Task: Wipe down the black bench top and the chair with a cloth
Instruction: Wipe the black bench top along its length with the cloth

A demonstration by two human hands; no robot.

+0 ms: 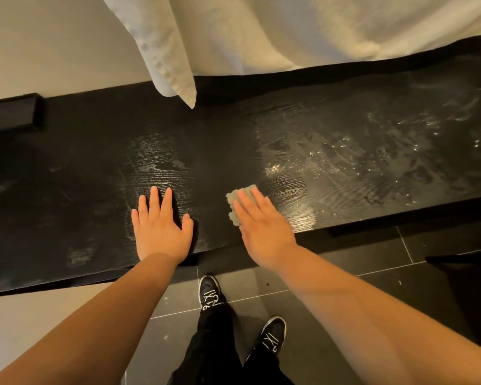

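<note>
Our left hand (161, 229) lies flat, holding nothing, on the black bench top (67, 173) while our right hand (264, 232), fingers straight, presses a grey cloth (235, 200) beside it.

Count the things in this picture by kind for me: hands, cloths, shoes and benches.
Hands: 2, left hand and right hand
Cloth: 1
Shoes: 2, left shoe and right shoe
Bench: 1
Total: 6
</note>
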